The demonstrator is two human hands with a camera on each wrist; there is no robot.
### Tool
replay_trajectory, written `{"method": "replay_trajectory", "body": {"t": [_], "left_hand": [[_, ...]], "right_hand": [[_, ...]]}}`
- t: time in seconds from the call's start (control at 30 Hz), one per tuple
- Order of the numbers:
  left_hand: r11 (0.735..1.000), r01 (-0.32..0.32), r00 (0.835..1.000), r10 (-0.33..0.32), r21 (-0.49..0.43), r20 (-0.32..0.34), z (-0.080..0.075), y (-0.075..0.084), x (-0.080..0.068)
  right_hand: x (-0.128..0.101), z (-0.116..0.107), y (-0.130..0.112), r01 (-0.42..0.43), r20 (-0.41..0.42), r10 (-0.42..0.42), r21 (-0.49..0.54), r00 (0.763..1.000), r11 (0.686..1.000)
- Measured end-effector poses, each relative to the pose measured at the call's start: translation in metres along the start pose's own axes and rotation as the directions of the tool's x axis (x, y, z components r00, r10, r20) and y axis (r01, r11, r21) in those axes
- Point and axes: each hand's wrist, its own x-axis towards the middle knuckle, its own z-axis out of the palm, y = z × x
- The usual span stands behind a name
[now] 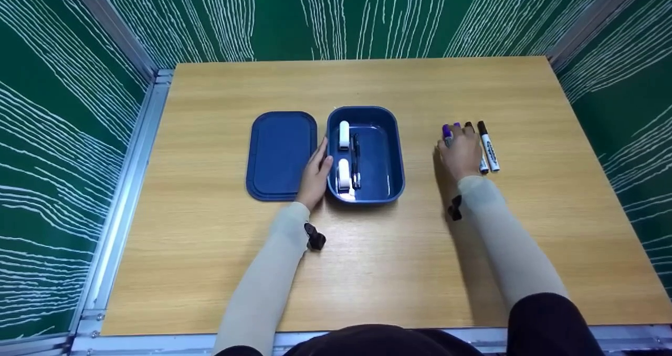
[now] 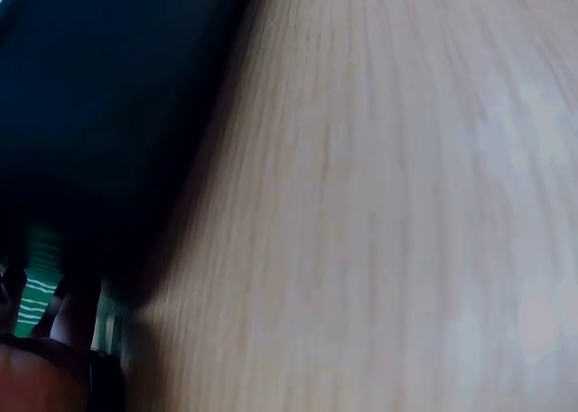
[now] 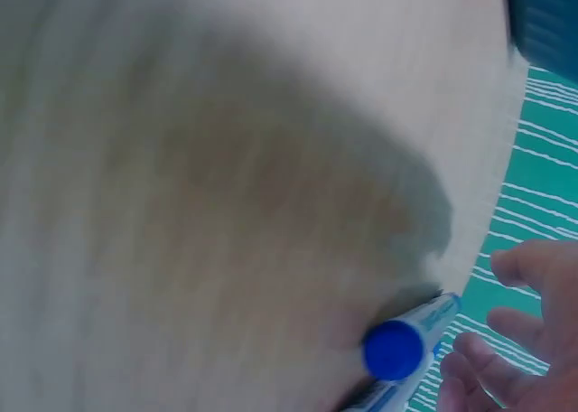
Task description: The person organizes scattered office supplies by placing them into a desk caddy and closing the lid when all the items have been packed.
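Observation:
My left hand (image 1: pixel 314 175) rests along the left wall of a blue open box (image 1: pixel 383 156), fingers fairly straight against its side. Inside the box lie two small white staplers (image 1: pixel 344 135) and slim black pens (image 1: pixel 356 161). Over a row of whiteboard markers hovers my right hand (image 1: pixel 462 154), hiding parts of them. Purple caps (image 1: pixel 447 131) and a dark cap stick out past its fingers. Just right of it lies a black-capped marker (image 1: pixel 489 146). In the right wrist view, the spread fingers (image 3: pixel 533 340) stand apart from a blue-ended marker (image 3: pixel 394 350).
A blue lid (image 1: pixel 282 154) lies flat on the wooden table (image 1: pixel 362 272), left of the box. Green panels with white streaks (image 1: pixel 346 20) and metal frame bars (image 1: pixel 126 198) enclose the table.

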Motion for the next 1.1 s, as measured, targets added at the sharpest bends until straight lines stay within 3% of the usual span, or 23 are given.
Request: {"method": "replay_trajectory", "body": {"t": [0.4, 0.77, 1.1], "left_hand": [[1.0, 0.016, 1.0, -0.016, 0.014, 0.003, 0.0, 0.0, 0.0], [1.0, 0.009, 1.0, -0.009, -0.006, 0.0, -0.001, 0.001, 0.0], [1.0, 0.008, 1.0, -0.008, 0.003, -0.002, 0.0, 0.0, 0.0]], "right_hand": [[-0.001, 0.006, 0.007, 0.0, 0.039, 0.0, -0.01, 0.999, 1.0], [0.0, 0.01, 0.005, 0.086, -0.037, -0.087, -0.026, 0.996, 0.996], [-0.001, 0.012, 0.004, 0.094, -0.045, -0.096, -0.03, 0.994, 0.995]]}}
